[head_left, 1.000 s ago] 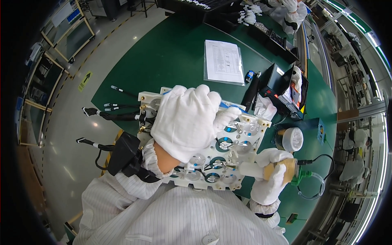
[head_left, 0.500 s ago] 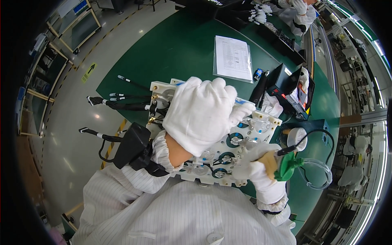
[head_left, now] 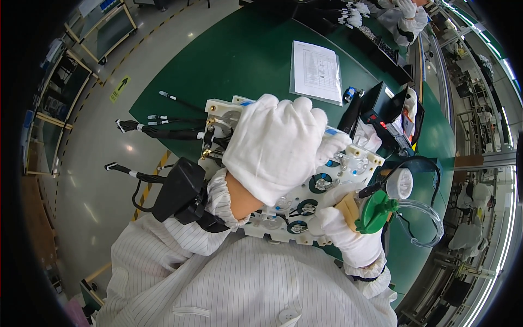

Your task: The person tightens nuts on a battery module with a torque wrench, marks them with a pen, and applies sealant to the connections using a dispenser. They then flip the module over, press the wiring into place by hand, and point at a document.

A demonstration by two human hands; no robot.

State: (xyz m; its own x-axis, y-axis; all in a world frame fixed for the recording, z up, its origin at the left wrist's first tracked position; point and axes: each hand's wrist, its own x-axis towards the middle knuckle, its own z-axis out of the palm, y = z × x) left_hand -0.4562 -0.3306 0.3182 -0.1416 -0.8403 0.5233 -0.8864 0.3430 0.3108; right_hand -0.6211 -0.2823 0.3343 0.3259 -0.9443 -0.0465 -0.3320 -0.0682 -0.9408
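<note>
A white plate assembly [head_left: 286, 204] with round dark openings, clear fittings and blue spots lies before me on the green table. My left hand [head_left: 275, 147], in a white glove, rests over its far-left part with fingers curled; the fingertips and whatever they hold are hidden. My right hand [head_left: 343, 218], also gloved, grips a tan-bodied dispenser [head_left: 347, 211] with a green cap [head_left: 375, 212] and a clear tube [head_left: 433, 218] at the plate's near-right corner. The dispenser's tip is out of sight. Black cable bundles [head_left: 177, 132] stick out from the plate's left side.
A printed sheet in a sleeve [head_left: 316, 71] lies beyond the plate. Right of it stand a black box [head_left: 381, 103] and a white round container [head_left: 399, 183] beside a looping black cable. Another person [head_left: 403, 22] works at the far right. A black device [head_left: 177, 191] sits on my left wrist.
My right hand has brought the dispenser slightly left and tilted it, showing more of the green cap's face. My left hand keeps its place over the plate. The whole view has shifted a little.
</note>
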